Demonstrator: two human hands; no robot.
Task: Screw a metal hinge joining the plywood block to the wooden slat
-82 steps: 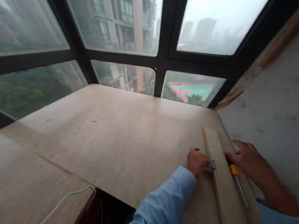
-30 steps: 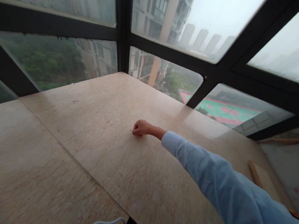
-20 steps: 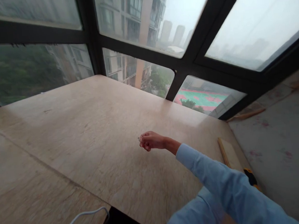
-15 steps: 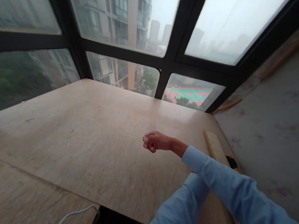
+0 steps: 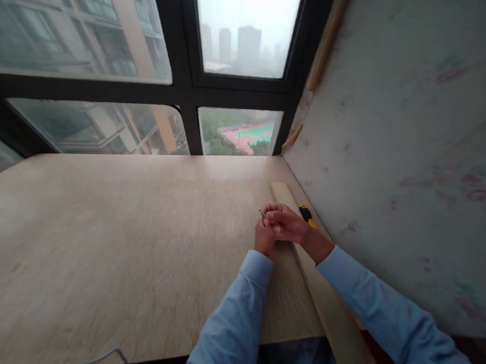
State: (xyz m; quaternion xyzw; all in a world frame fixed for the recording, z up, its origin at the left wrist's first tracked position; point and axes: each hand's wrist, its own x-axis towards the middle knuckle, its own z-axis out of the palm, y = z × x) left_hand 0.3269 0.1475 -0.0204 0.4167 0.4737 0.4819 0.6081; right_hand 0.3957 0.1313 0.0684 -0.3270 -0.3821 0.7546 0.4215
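Observation:
My right hand [image 5: 285, 223] is closed in a pinch, with a small thin grey piece [image 5: 262, 213] sticking out at its fingertips. The piece looks metallic but is too small to name. Close against it, slightly lower and to the left, is my left hand [image 5: 264, 239], whose fingers are largely covered by the right hand. Both hands are held together above the stone-like surface, beside a long pale wooden board [image 5: 316, 279]. Just beyond my right wrist lies a yellow and black tool [image 5: 307, 214], partly hidden, its kind unclear.
The beige marbled surface [image 5: 126, 240] runs up to dark-framed windows [image 5: 185, 97]. A flower-patterned wall [image 5: 391, 166] borders the right side. At the front left edge, a white cable [image 5: 89, 362] loops over. The wooden board reaches past the front edge.
My view has swung to the right. The right hand has moved over to the board with the small piece still pinched. The left hand, hidden before, now shows beside it.

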